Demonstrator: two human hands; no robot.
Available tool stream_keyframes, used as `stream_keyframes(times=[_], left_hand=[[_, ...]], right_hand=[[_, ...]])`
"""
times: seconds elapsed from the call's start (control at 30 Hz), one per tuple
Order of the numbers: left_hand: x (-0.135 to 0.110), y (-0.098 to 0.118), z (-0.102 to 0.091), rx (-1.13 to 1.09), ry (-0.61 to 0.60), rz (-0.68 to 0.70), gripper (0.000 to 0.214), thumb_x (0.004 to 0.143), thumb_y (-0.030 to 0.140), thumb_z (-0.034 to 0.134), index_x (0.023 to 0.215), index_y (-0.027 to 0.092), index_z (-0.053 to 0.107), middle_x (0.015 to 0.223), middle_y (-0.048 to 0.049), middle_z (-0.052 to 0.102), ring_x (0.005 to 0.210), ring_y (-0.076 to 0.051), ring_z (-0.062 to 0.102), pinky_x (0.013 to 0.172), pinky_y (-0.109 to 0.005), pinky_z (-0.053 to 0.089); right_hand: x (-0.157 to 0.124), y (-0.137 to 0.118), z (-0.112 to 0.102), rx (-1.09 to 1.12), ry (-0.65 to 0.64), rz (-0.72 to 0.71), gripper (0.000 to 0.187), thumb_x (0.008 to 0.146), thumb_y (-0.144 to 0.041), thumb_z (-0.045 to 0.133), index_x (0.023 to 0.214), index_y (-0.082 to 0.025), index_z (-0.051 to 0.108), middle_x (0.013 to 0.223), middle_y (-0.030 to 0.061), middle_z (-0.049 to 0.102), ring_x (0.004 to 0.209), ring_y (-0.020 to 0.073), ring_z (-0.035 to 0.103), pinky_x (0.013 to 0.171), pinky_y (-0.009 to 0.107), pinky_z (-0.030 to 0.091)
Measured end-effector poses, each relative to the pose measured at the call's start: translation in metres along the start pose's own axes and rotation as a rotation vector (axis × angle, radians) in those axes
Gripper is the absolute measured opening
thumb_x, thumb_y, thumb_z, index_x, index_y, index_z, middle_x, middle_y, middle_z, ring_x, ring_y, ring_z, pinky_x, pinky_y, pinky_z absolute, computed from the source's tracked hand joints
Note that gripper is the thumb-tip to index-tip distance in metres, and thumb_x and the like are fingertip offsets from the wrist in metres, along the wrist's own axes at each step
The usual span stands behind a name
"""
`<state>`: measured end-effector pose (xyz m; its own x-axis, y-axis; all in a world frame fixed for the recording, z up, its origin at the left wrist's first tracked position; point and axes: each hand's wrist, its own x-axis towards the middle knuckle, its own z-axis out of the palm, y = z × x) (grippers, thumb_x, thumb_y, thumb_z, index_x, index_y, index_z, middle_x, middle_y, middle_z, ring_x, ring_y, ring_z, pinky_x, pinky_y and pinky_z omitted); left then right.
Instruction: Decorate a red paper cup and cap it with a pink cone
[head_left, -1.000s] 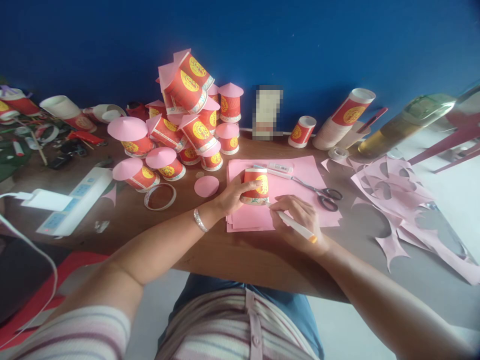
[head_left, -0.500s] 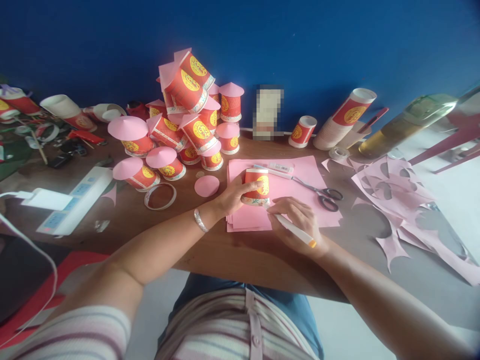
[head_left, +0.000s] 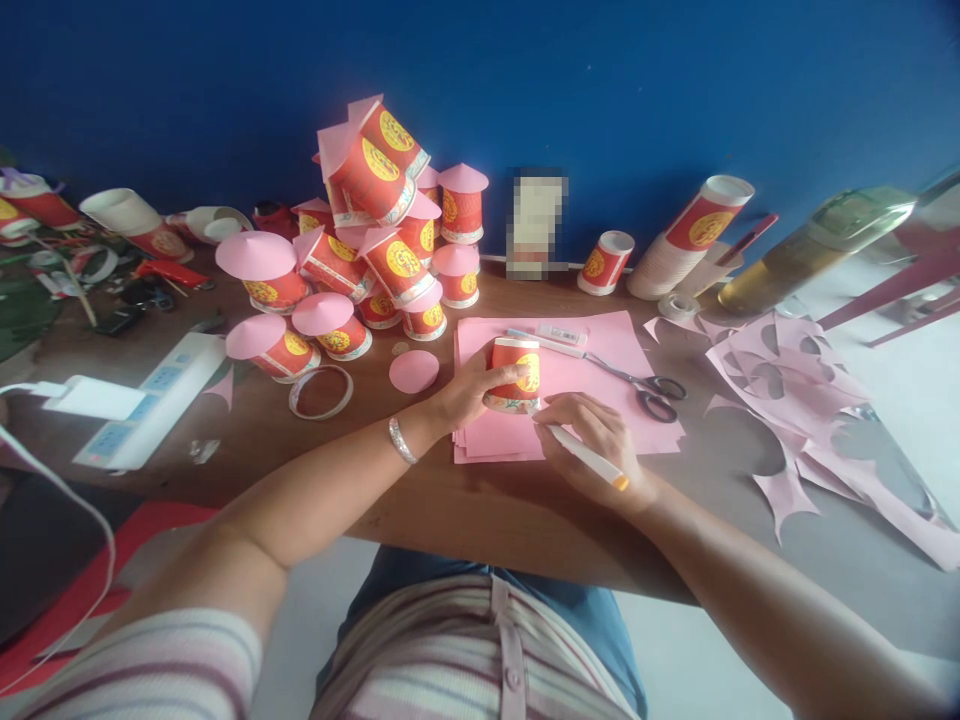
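1. Red cup [head_left: 517, 354] has its long axis nearly upright, above pink sheets [head_left: 600, 340].
2. Left hand [head_left: 466, 394] holds with fingers the cup's left side.
3. Right hand [head_left: 604, 435] pinches white pen-like tool [head_left: 589, 458], just beside the cup's lower right.

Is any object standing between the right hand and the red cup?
Nothing visible stands between the right hand and the red cup; the white tool it holds points toward the cup. The scissors lie beyond, on pink paper.

Held cup [head_left: 511, 356] coloured red, stamped with yellow emblem [head_left: 532, 370]; pen [head_left: 589, 458] coloured white, tipped orange; sheets [head_left: 568, 374] tinted pink; wall [head_left: 600, 90] coloured blue; shirt [head_left: 427, 650] striped.
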<state>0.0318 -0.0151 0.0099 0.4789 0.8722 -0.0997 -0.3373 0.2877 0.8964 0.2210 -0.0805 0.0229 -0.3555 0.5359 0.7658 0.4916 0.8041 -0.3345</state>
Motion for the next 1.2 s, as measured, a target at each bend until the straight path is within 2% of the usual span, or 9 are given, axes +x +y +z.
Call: stream_keyframes(times=[0.27, 0.37, 0.5, 0.8, 1.03, 1.2], left_hand=[[-0.001, 0.002, 0.002, 0.003, -0.022, -0.027, 0.052, 0.080, 0.038, 0.082, 0.121, 0.018, 0.059, 0.103, -0.0064, 0.066, 0.093, -0.021, 0.066, 0.085, -0.039, 0.057], [-0.001, 0.002, 0.002, -0.021, -0.009, -0.026, 0.054, 0.078, 0.037, 0.084, 0.121, 0.018, 0.059, 0.100, -0.0047, 0.066, 0.091, -0.019, 0.065, 0.083, -0.036, 0.057], [0.000, 0.001, 0.002, -0.050, 0.018, -0.025, 0.050, 0.075, 0.036, 0.085, 0.114, 0.017, 0.061, 0.094, -0.0029, 0.064, 0.086, -0.017, 0.064, 0.077, -0.032, 0.056], [0.002, 0.002, 0.000, -0.094, 0.000, -0.025, 0.041, 0.075, 0.036, 0.085, 0.107, 0.018, 0.066, 0.090, -0.0018, 0.066, 0.084, -0.018, 0.065, 0.079, -0.037, 0.060], [0.006, 0.001, -0.002, -0.142, -0.010, 0.024, 0.045, 0.079, 0.036, 0.083, 0.116, 0.016, 0.067, 0.101, -0.0062, 0.072, 0.093, -0.022, 0.071, 0.084, -0.037, 0.058], [0.007, 0.001, 0.001, -0.189, -0.025, 0.044, 0.040, 0.079, 0.036, 0.081, 0.111, 0.015, 0.069, 0.100, -0.0074, 0.073, 0.093, -0.022, 0.071, 0.084, -0.036, 0.058]], right_hand=[[0.000, 0.000, -0.004, 0.026, -0.006, -0.005, 0.019, 0.090, -0.008, 0.063, 0.102, -0.024, 0.063, 0.080, 0.0020, 0.074, 0.072, 0.0187, 0.074, 0.070, 0.033, 0.062], [0.001, -0.002, -0.007, 0.055, -0.009, -0.015, 0.021, 0.088, -0.007, 0.063, 0.101, -0.024, 0.063, 0.077, 0.0002, 0.073, 0.073, 0.0192, 0.074, 0.074, 0.034, 0.064], [0.003, -0.004, -0.008, 0.058, -0.017, -0.028, 0.020, 0.087, -0.007, 0.063, 0.097, -0.025, 0.063, 0.073, -0.0007, 0.071, 0.073, 0.0194, 0.075, 0.071, 0.033, 0.063], [0.004, -0.004, -0.007, 0.063, -0.017, -0.042, 0.020, 0.088, -0.006, 0.063, 0.097, -0.024, 0.060, 0.072, -0.0006, 0.069, 0.069, 0.0181, 0.072, 0.070, 0.033, 0.063], [0.003, -0.003, -0.010, 0.067, 0.016, 0.010, 0.019, 0.090, -0.008, 0.065, 0.102, -0.023, 0.061, 0.078, 0.0008, 0.071, 0.076, 0.0198, 0.075, 0.082, 0.038, 0.067], [0.003, -0.003, -0.010, 0.124, 0.003, 0.022, 0.018, 0.091, -0.010, 0.063, 0.103, -0.023, 0.062, 0.079, 0.0000, 0.071, 0.077, 0.0193, 0.075, 0.089, 0.042, 0.068]])
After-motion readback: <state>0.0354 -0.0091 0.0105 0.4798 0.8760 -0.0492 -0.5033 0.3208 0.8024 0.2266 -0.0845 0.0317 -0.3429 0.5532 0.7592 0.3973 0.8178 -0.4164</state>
